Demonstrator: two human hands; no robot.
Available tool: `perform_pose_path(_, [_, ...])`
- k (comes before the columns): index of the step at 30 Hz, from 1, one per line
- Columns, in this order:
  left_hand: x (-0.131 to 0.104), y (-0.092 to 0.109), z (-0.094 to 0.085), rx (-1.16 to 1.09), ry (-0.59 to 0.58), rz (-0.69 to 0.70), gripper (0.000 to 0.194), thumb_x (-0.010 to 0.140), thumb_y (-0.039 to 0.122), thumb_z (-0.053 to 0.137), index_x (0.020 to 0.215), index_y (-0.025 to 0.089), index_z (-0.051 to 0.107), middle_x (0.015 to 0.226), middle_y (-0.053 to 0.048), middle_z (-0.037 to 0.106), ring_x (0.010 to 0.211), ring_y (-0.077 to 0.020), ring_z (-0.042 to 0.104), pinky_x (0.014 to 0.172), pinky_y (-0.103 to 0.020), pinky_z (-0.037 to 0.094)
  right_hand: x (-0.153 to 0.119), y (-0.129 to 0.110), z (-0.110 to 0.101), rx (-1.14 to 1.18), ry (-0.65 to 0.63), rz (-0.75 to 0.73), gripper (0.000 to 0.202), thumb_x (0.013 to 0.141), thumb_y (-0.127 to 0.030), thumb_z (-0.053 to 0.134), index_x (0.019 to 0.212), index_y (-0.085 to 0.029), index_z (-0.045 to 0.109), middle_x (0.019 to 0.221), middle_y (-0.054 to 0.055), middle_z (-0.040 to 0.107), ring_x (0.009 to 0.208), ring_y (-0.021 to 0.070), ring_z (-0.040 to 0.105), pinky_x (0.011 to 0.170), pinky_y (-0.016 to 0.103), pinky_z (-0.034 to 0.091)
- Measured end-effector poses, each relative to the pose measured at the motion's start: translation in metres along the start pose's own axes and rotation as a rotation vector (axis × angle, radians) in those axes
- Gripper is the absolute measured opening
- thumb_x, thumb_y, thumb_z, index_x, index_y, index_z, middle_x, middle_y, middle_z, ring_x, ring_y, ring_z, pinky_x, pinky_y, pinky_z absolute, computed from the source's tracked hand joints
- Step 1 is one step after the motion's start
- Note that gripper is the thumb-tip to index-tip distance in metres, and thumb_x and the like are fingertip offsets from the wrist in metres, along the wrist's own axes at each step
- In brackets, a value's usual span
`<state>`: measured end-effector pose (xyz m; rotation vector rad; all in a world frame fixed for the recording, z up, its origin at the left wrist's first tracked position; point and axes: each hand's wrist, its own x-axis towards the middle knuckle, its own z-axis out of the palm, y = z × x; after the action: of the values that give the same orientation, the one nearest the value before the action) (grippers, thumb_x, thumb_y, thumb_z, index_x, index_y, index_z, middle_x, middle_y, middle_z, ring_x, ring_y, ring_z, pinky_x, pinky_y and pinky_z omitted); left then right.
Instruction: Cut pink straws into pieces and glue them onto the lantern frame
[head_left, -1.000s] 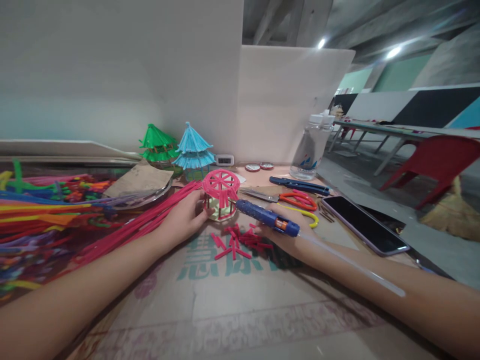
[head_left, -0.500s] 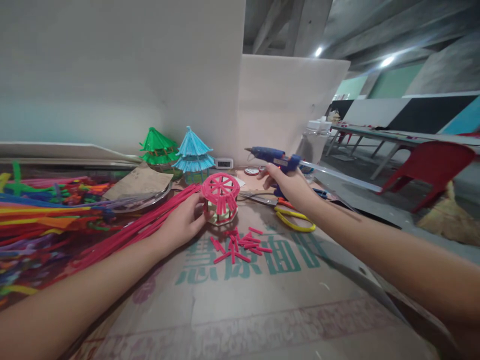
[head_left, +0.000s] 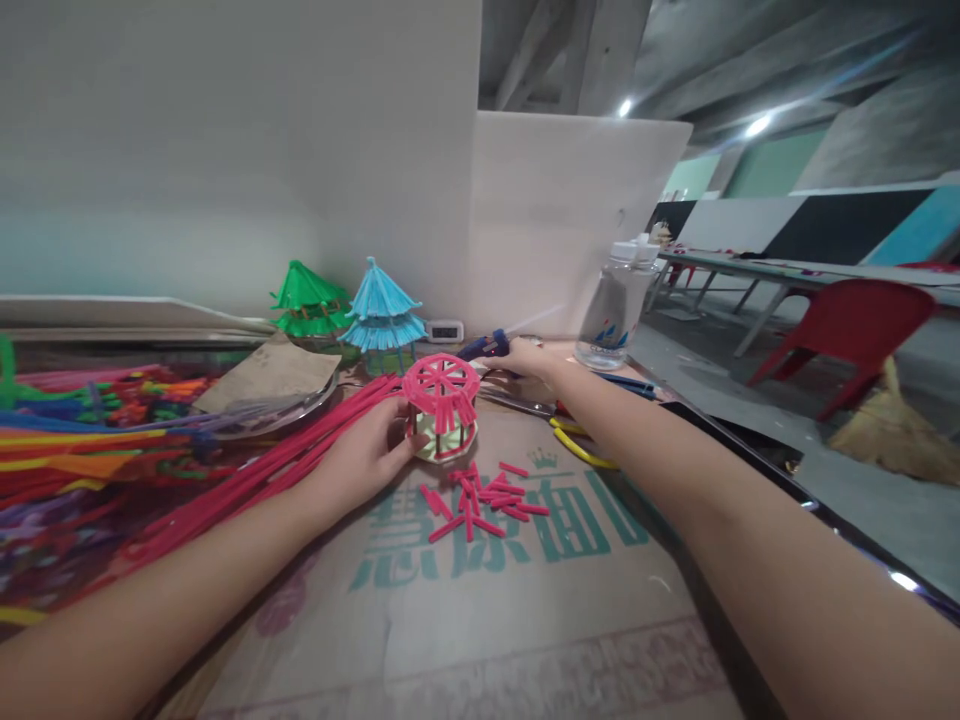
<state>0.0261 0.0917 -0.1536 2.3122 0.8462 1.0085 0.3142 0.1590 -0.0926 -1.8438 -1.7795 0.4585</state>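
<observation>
My left hand [head_left: 379,440] is closed on the near left side of a small pavilion model [head_left: 441,385] with a round pink roof frame, thin posts and a pale base. The model stands upright on the cardboard. Beyond it to the right, my right hand [head_left: 529,360] is closed around a blue glue gun [head_left: 491,345], held low near the back of the table; its handle is mostly hidden. Short pink pipe-cleaner pieces [head_left: 487,495] lie in a loose pile in front of the model. Yellow-handled scissors [head_left: 581,445] lie partly under my right forearm.
Long pink pipe cleaners [head_left: 300,455] and many coloured ones [head_left: 67,440] cover the left side. A green pavilion [head_left: 309,300] and a blue pavilion [head_left: 382,310] stand at the back, near a small digital display [head_left: 445,331]. A clear bottle [head_left: 615,305] stands back right.
My right hand has lowered the glue gun from above the table, leftward and down, to behind the model. The glue stick now points up to the right. My left hand keeps its hold.
</observation>
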Motion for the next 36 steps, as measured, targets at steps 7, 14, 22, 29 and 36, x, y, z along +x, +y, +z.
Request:
perform_pose_path(7, [0.000,0.000,-0.001,0.093,-0.025,-0.084,0.033,0.090,0.041,0.059,0.113,0.018,0.057,0.113,-0.011,0.067,0.104,-0.0288,0.067,0.093,-0.046,0.055,-0.049,0.002,-0.033,-0.296,0.038,-0.070,0.045,0.072,-0.036,0.083,0.112,-0.016,0.074,0.103,0.015,0.076,0.097,0.0307,0.068,0.080,0.032,0.049])
perform_pose_path(14, [-0.001,0.003,0.000,0.060,0.013,-0.059,0.033,0.090,0.043,0.059,0.113,0.020,0.057,0.118,-0.012,0.068,0.110,-0.0293,0.067,0.096,-0.046,0.054,-0.147,-0.005,-0.028,-0.257,-0.168,-0.366,0.017,0.089,-0.034,0.066,0.094,-0.021,0.075,0.094,0.006,0.076,0.082,0.0214,0.067,0.072,0.031,0.045])
perform_pose_path(22, [-0.001,0.009,-0.002,0.061,-0.011,-0.067,0.030,0.090,0.040,0.058,0.110,0.017,0.059,0.117,-0.013,0.069,0.108,-0.0285,0.068,0.095,-0.045,0.055,-0.167,0.001,-0.001,-0.313,-0.162,-0.459,0.010,0.092,-0.023,0.064,0.085,-0.018,0.069,0.086,0.008,0.072,0.079,0.0197,0.062,0.069,0.030,0.041])
perform_pose_path(29, [-0.001,0.013,-0.002,0.044,-0.037,-0.010,0.032,0.092,0.034,0.057,0.119,0.018,0.057,0.120,-0.013,0.068,0.110,-0.0280,0.067,0.097,-0.045,0.054,-0.173,-0.011,-0.015,0.072,0.112,-0.430,0.010,0.096,-0.026,0.051,0.100,-0.021,0.058,0.077,0.002,0.070,0.067,0.0156,0.064,0.064,0.028,0.046])
perform_pose_path(36, [-0.002,0.021,-0.005,0.247,0.020,0.048,0.036,0.090,0.034,0.059,0.123,0.019,0.056,0.123,-0.013,0.067,0.116,-0.0311,0.064,0.099,-0.045,0.051,-0.171,-0.051,-0.030,0.507,0.202,-0.474,0.016,0.095,-0.031,0.058,0.107,-0.021,0.061,0.080,0.002,0.073,0.073,0.0155,0.069,0.069,0.030,0.054])
